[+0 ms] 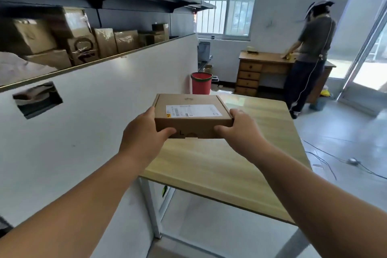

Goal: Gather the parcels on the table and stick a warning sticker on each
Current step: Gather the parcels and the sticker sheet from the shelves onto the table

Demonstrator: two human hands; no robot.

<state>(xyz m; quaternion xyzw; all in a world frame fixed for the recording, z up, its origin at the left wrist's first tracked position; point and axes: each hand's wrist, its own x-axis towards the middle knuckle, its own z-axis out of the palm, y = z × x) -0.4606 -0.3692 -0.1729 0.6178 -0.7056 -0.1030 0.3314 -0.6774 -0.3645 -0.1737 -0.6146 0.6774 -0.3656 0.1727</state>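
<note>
A flat brown cardboard parcel with a white shipping label on top is held level over the light wooden table. My left hand grips its left end, thumb across the front face. At the right end, my right hand grips the same way. Whether the parcel touches the tabletop or hovers just above it cannot be told. No warning sticker shows anywhere in view.
A white partition wall runs along the table's left side, with shelves of several cardboard boxes behind it. A red bin stands past the table. Another person works at a wooden desk. Cables lie on the floor at right.
</note>
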